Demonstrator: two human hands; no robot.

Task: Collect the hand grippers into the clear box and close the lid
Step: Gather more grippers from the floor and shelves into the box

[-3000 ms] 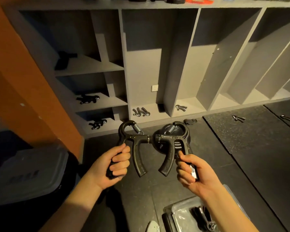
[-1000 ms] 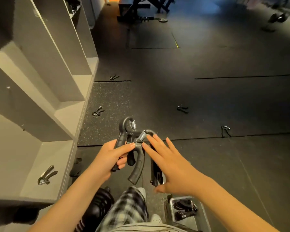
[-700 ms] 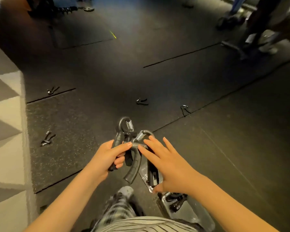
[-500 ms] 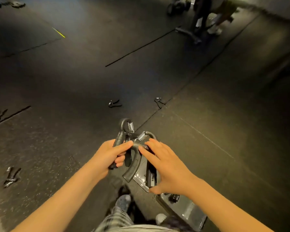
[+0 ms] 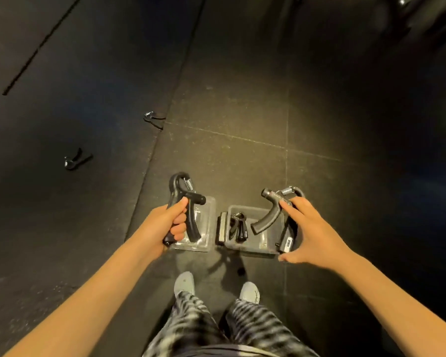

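My left hand (image 5: 165, 225) grips one black hand gripper (image 5: 191, 207) by a handle, held above the clear lid (image 5: 206, 222) lying on the floor. My right hand (image 5: 309, 233) holds a second black hand gripper (image 5: 271, 215) over the open clear box (image 5: 250, 247), fingers along one handle. Inside the box lies another black gripper (image 5: 237, 226). Lid and box sit side by side on the dark floor in front of my shoes.
Two more hand grippers lie on the rubber floor to the far left, one (image 5: 153, 119) near a mat seam and one (image 5: 75, 159) further left. My shoes (image 5: 184, 283) and patterned trousers fill the bottom centre.
My view swung from the shelves round to the floor and down onto the box. My hands, which held both grippers together, have parted, one gripper in each, now above the lid and box.
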